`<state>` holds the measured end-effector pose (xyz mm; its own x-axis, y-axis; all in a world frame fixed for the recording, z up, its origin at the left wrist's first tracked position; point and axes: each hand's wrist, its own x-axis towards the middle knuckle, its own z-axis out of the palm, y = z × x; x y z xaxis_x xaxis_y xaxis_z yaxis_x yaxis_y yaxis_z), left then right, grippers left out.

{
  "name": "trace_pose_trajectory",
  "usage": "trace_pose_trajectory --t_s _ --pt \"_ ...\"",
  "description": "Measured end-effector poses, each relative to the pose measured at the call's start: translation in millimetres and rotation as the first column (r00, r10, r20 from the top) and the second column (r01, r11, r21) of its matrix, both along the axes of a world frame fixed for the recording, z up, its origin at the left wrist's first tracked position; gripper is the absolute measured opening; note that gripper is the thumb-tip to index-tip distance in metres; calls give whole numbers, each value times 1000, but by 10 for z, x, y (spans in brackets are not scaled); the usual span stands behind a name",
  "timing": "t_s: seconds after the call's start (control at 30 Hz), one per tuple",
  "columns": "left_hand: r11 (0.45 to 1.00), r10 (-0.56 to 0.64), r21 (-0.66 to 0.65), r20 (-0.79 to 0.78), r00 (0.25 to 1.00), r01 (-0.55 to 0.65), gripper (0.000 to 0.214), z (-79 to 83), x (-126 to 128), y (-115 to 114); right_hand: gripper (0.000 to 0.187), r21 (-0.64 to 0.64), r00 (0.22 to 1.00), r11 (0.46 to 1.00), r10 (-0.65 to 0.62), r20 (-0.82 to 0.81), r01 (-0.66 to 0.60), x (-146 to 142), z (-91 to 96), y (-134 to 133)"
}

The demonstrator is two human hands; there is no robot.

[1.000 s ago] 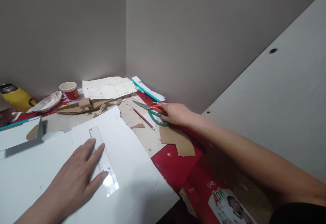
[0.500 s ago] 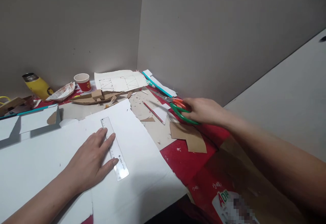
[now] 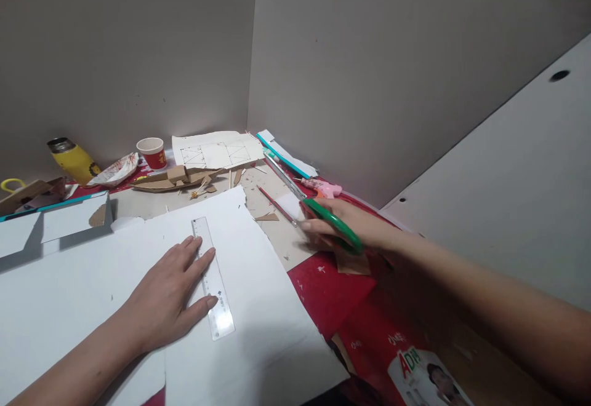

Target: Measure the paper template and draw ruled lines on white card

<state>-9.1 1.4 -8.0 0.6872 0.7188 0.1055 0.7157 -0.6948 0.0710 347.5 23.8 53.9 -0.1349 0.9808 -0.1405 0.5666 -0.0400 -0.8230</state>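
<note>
Head view: a clear ruler (image 3: pixel 215 280) is laid on a white sheet (image 3: pixel 258 307) and is held down by the left hand (image 3: pixel 170 289), whose fingers are spread, with index fingertip and thumb rested on the plastic. To the right of the ruler and well apart from it, scissors (image 3: pixel 330 218) are gripped by the right hand (image 3: pixel 356 220); the green handle is seen across the fingers, and the blades are pointed forward, beyond the level of the ruler's far end. The right hand is blurred, so how its fingers are set in the handles cannot be told. Between the ruler and the right hand, a red pencil (image 3: pixel 277 206) is seen lying. Beyond the ruler's far end, a brown cardboard shape (image 3: pixel 159 181) is placed, and farther beyond it a paper with drawn lines (image 3: pixel 217 151) is spread. Beyond the ruler and to its left, a red paper cup (image 3: pixel 151 155) and a tilted yellow bottle (image 3: pixel 76 163) can be seen.
</note>
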Motion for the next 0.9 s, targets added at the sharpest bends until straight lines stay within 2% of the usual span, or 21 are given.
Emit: trace_pose_trajectory --t_s 0.07,0.1,0.17,0.3,0.4,0.5,0.63,0.77,0.9 --pt "1000 -3 2 10 1000 3 69 -13 -5 -9 36 -46 999 998 34 15 -33 -109 -33 133" --pt "1000 -3 0 12 1000 3 69 -19 -7 -14 36 -30 1000 999 12 14 -12 -174 -64 221" --pt "1000 3 -3 13 1000 -3 68 -31 -12 -24 33 86 992 994 -69 106 60 -324 -146 414" --pt "1000 4 13 17 1000 -4 69 -49 -19 -31 28 153 980 984 -116 162 91 -639 -296 735" --pt "1000 7 -6 13 1000 -7 68 -37 -15 -27 26 171 981 979 -133 143 108 -801 -342 847" --pt "1000 10 -18 23 1000 -10 69 -18 -7 -28 27 133 988 983 -137 67 127 -869 -360 882" --pt "1000 3 -29 95 995 0 70 -22 -2 -34 29 46 987 992 -110 -120 116 -864 -415 878" --pt "999 0 -32 125 992 4 71 -49 -1 -27 39 15 945 996 -77 -318 86 -831 -469 862" --pt "1000 -6 -15 108 994 7 73 -45 11 -16 48 5 880 997 -66 -470 78 -796 -432 852"
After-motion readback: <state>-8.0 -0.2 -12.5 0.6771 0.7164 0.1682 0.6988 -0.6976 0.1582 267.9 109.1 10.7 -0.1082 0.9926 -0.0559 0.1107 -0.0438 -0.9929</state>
